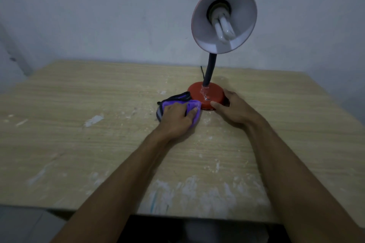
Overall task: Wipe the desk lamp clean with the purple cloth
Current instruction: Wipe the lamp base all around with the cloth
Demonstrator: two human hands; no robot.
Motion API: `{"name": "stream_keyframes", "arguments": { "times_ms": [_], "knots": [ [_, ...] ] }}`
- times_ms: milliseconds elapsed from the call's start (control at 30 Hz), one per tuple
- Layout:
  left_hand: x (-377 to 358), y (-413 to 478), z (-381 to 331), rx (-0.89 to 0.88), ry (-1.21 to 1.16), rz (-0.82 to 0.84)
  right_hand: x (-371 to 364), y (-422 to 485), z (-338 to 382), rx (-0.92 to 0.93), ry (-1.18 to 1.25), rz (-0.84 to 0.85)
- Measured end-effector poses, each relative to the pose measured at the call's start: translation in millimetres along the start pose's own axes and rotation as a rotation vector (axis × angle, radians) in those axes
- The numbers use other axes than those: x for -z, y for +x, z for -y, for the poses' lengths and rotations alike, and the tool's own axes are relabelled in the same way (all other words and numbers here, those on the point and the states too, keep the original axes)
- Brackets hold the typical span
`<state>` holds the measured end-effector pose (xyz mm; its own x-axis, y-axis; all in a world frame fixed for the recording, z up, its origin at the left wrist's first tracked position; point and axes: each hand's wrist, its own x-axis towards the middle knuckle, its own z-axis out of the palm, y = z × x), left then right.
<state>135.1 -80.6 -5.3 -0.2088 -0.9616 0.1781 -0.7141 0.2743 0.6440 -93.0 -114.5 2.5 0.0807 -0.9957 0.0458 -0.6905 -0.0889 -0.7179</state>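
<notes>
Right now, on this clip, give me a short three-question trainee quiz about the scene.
1. Is the bulb lit?
2. True or false: the cloth lies apart from the base.
3. The right hand holds: A bulb, B cloth, C base.
Key: 1 no; 2 false, the left hand grips it against the base; 3 C.

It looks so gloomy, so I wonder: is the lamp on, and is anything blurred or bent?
Head view: dim and bluish, the bulb in the lamp looks unlit. Head view: the table edges bow from the wide lens. Head view: the cloth and left hand look slightly soft.
</notes>
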Motion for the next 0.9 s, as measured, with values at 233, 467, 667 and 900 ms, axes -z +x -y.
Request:
{"name": "stream_keyframes", "arguments": {
  "times_ms": [233,467,667,900],
  "knots": [
    [3,-11,-20,0.019,-0.47,0.043,-25,-31,23,-0.098,0.258,-0.564],
    [5,-6,-23,0.186,-0.989,-0.021,-26,-68,69,-0.201,0.812,-0.243],
    [12,-11,-34,0.277,-1.216,0.187,-32,-76,59,-0.18,1.031,-0.228],
    [44,33,7,0.159,-0.397,-0.047,6,-67,37,-0.022,0.24,-0.281]
  ]
}}
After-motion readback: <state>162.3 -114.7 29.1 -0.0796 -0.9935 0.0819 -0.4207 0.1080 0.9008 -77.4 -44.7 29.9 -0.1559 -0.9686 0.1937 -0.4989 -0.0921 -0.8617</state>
